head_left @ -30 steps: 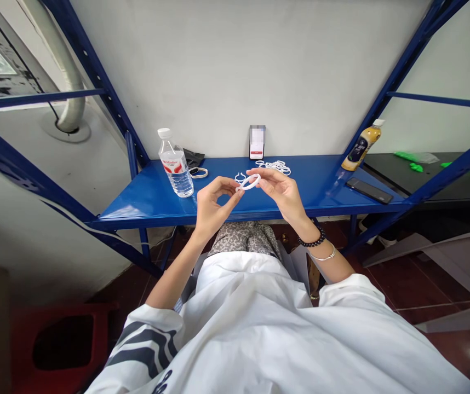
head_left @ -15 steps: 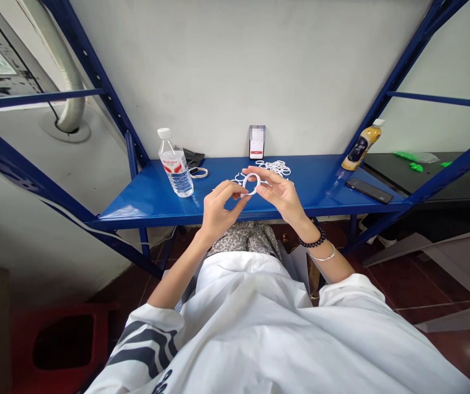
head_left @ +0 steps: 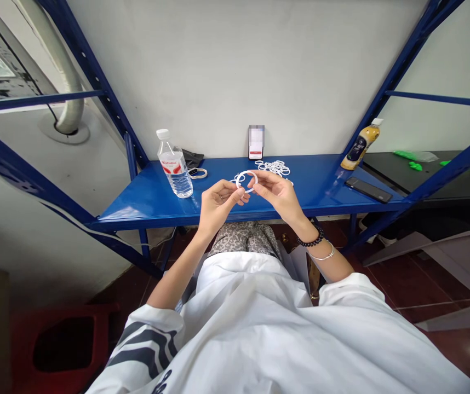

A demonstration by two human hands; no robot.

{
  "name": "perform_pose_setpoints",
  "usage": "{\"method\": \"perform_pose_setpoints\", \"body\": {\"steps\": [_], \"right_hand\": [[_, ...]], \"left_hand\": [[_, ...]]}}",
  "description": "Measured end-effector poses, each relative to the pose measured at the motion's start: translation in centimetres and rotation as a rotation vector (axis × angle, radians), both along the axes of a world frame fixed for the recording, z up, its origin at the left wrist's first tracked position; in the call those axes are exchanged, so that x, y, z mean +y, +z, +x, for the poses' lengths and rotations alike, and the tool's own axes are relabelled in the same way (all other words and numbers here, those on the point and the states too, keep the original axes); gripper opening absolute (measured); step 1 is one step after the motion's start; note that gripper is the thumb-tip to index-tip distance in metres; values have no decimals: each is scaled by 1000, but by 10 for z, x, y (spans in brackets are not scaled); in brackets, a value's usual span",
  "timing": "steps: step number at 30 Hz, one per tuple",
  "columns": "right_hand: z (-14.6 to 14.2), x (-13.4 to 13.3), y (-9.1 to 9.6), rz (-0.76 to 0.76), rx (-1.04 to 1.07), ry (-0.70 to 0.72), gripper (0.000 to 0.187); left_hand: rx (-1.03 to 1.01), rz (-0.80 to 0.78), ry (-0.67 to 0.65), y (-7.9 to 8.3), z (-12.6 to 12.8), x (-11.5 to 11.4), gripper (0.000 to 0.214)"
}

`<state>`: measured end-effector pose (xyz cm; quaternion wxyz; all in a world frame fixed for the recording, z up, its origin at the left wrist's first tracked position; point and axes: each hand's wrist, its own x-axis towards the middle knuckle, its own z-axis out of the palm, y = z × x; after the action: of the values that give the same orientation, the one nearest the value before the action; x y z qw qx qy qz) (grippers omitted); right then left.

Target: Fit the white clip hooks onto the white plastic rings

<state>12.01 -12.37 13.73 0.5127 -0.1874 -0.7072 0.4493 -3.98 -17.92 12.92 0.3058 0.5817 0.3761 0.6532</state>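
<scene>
Together, left hand (head_left: pixel 216 203) and right hand (head_left: pixel 279 195), both half-curled, pinch one white ring (head_left: pixel 238 179).

A phone (head_left: pixel 256 150) stands behind the ring (head_left: pixel 238 180) between both hands (head_left: pixel 279 195).

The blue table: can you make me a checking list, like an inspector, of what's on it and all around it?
Surface: blue table, shiny, against the wall.
Job's things: one white ring held up in both hands; a loose heap of white loops lies behind it.
Clutter: water bottle, pale band, black item, upright phone, yellow drink bottle, flat phone.
Grips: left hand and right hand each pinch the ring with thumb and fingers.
Cables: a pale cable runs along the lower left frame.
Surroundings: red stool at lower left; green items on a dark surface at right.
</scene>
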Motion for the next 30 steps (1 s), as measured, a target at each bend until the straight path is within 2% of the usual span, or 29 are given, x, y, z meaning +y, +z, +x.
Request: {"method": "perform_pose_setpoints", "body": {"steps": [11, 14, 16, 18, 19, 21, 22, 26, 30], "right_hand": [[-2, 32, -12, -320, 11, 167, 35], [-4, 48, -21, -417, -5, 216, 36], [-4, 63, -30, -451, -30, 192, 39], [-3, 81, -42, -378, -75, 57, 39], [-1, 91, -49, -291, -126, -67, 37], [4, 111, -64, -51, -306, -415, 34], [8, 121, -71, -16, -341, -497, 32], [21, 149, -99, 25, -484, -660, 28], [24, 154, -114, 124, -629, -691, 44]], "left_hand": [[-53, -220, -143, -15, -10, 25, 41], [-29, -255, -165, -23, -13, 34, 41], [-26, -283, -153, -31, -15, 43, 42], [-37, -314, -117, -41, -18, 54, 43], [-40, -332, -100, -46, -20, 59, 42], [-32, -356, -63, -55, -24, 69, 38], [-24, -367, -56, -59, -26, 72, 36], [-17, -415, -28, -67, -33, 81, 29], [-4, -424, -3, -68, -38, 84, 25]]}}
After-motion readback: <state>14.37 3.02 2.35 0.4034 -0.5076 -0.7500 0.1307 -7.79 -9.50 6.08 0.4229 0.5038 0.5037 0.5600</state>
